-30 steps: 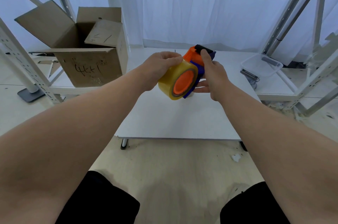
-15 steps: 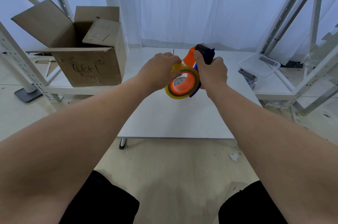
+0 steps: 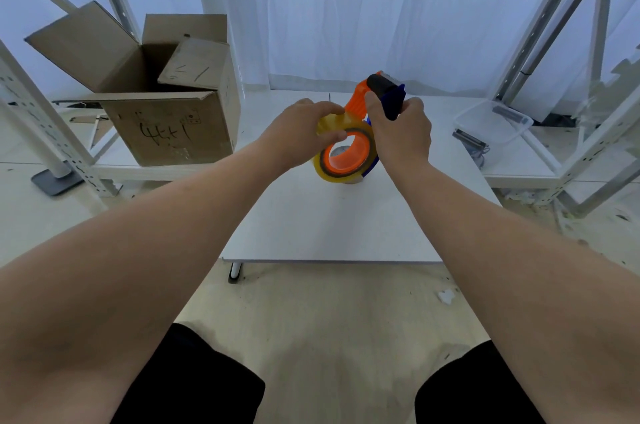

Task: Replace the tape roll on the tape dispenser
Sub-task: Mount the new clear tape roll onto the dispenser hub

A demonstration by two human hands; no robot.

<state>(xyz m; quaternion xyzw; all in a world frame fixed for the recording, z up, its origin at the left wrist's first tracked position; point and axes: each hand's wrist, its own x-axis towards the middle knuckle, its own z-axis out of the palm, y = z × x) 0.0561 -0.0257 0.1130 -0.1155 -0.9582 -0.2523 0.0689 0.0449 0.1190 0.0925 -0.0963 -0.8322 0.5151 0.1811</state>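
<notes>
An orange and blue tape dispenser [image 3: 382, 92] is held above the white table [image 3: 329, 226], its cutter end pointing up and away. My right hand [image 3: 401, 132] grips its blue handle. A yellowish clear tape roll [image 3: 346, 174] sits around the dispenser's orange hub [image 3: 346, 162], with its open face toward me. My left hand [image 3: 301, 132] pinches the upper left rim of the roll between thumb and fingers. The far side of the roll and the lower part of the dispenser are hidden behind my hands.
An open cardboard box [image 3: 159, 104] stands on a low shelf at the left. A clear plastic tray [image 3: 491, 122] with small items lies on the shelf at the right. White metal rack posts [image 3: 45, 132] frame both sides. A white curtain hangs behind.
The roll has turned from angled sideways to facing me and now sits lower on the orange hub. Both hands have dropped slightly toward the table, staying on the roll and the handle.
</notes>
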